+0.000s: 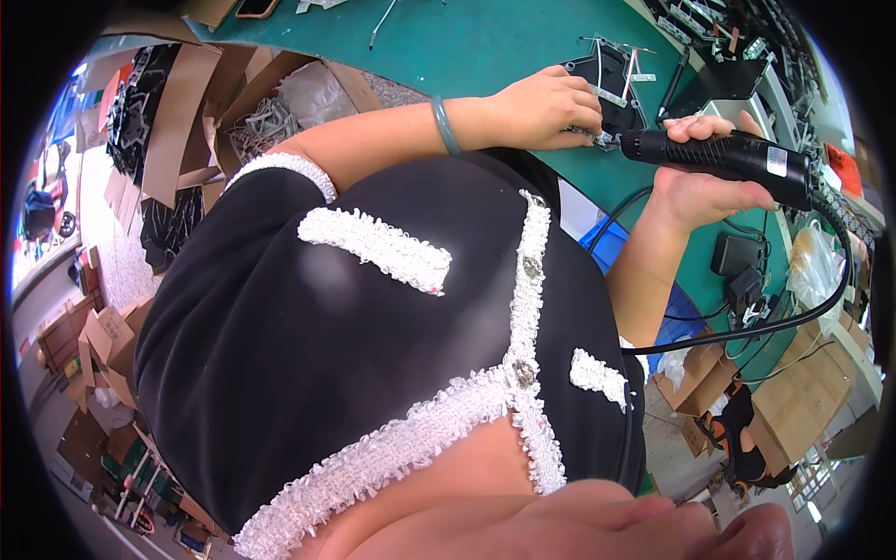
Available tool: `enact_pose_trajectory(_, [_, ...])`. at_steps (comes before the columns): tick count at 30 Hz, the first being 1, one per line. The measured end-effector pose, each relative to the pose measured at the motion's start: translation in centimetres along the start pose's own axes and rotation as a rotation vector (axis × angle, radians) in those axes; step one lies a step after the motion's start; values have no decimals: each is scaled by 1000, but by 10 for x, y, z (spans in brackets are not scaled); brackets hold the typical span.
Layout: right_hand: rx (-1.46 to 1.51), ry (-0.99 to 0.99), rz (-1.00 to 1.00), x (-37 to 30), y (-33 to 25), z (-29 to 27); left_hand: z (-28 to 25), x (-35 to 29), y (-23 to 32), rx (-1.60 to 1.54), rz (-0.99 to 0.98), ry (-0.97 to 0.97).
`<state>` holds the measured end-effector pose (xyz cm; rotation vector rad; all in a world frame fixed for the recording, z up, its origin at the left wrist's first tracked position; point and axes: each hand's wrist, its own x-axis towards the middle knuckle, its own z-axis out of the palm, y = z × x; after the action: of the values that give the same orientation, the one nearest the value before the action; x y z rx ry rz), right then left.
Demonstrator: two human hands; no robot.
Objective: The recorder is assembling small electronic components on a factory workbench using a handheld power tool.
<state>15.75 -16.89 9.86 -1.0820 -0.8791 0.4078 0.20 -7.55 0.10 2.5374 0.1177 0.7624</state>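
My right hand (705,173) is closed around a black electric screwdriver (747,161), held nearly level with its nose toward the left. The tip of the tool meets the near edge of a black plastic part (611,110) lying on the green table. My left hand (549,109), a bangle on its wrist, has its fingers curled onto the left edge of that part, beside the tip. Its fingertips are partly hidden. Across the top of the part lies a light metal bracket (611,82) with thin rods.
A black cable (747,331) loops from the screwdriver back past my right arm. Metal pieces (695,19) crowd the far right of the green table (485,47). Black power adapters (737,261) and a clear plastic bag (817,266) are at the right. Cardboard boxes (191,121) stand at the left.
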Motion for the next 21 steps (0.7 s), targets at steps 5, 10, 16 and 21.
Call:
enact_pose_trajectory(5, [112,1,35,3,4,-7,-7,2,2,18,-32,-31])
enact_pose_trajectory(10, [260,-20,0,6,3,-9,-6,3,-1,-89,9,72])
enact_pose_trajectory(16, [343,-6,-49,3,0,6,3,4,-8,-121,21,136])
enact_pose_trajectory(21, [263,-54,-85,0,-1,10,1,6,-7,-165,20,139])
